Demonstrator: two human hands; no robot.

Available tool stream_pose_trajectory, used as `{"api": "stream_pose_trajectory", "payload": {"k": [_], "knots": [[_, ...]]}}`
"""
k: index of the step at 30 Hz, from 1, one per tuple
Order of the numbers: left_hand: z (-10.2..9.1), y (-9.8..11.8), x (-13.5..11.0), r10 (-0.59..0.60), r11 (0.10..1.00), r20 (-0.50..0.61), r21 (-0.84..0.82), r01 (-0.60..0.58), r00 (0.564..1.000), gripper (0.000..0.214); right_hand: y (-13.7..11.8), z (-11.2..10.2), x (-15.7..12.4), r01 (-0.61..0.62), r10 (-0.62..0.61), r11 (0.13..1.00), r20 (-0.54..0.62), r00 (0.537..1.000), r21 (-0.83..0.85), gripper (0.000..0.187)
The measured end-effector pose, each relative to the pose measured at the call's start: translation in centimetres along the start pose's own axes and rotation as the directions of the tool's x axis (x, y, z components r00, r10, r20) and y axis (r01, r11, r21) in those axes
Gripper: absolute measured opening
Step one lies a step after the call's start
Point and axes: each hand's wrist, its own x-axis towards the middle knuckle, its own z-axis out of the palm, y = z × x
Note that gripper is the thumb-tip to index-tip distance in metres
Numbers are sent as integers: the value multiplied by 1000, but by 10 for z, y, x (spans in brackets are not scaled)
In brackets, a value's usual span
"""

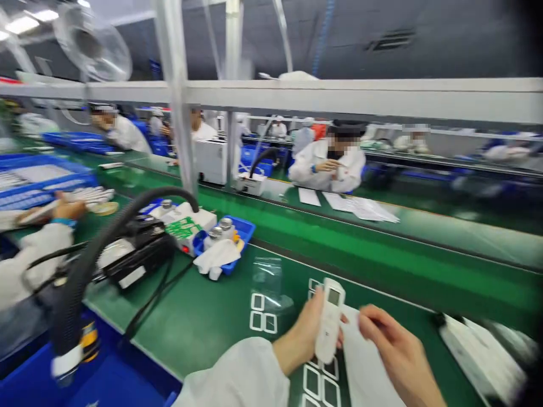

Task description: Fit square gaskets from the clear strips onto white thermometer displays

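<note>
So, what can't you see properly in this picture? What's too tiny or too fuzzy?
All in the head view:
Screen of the white handheld device: too small and blurred to read.
Device's back: hidden by the left hand.
White box at right: too blurred to make out.
Papers across the bench: any writing too small.

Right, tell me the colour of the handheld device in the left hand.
The handheld device is white, with a small grey screen; the head view shows it best.

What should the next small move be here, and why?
Probably bring the white sheet closer to the white handheld device with the right hand: the left hand holds the device beside the sheet, and the right hand is at its edge.
</note>
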Motion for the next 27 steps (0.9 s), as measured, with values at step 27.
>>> {"api": "stream_pose_trajectory", "payload": {"k": [27], "knots": [[4,-11,-22,55,973,145,213,-86,988,36,-1,9,-2,0,5,992,-38,999,126,21]]}}
